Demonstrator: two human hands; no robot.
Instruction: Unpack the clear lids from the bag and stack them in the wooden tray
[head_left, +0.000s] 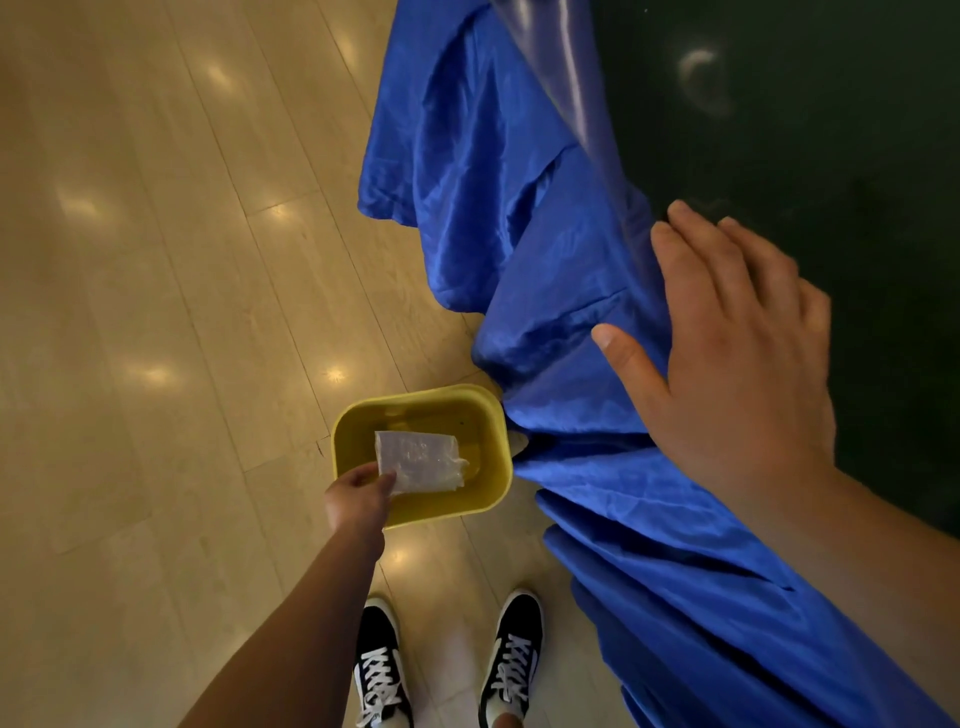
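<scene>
**Clear bag held over a yellow bin beside the table**

The person stands on a pale wooden floor (156, 312), looking down past both arms. The left hand (358, 501) reaches down and forward, and its thumb and curled fingers pinch one corner of a crumpled clear plastic bag (418, 462). The bag hangs inside the mouth of a yellow bin (488, 441), over the half of the opening nearer the person. Whether it touches the bin's bottom cannot be told, nor what it holds, if anything.

The bin stands on the floor, its far right corner touching or just beside a shiny blue cloth (519, 208). This cloth falls in heavy folds from the edge of a dark green tabletop (831, 130) down to the floor.

The right hand (737, 364) is released: fingers straight and slightly spread, thumb out to the side, palm down. It lies at the edge of the tabletop, with the fingertips over the green surface and the thumb over the blue cloth. It grasps nothing.

Below, at the near edge of the view, two black shoes with white laces (382, 670) stand on the floor, just short of the bin.
</scene>
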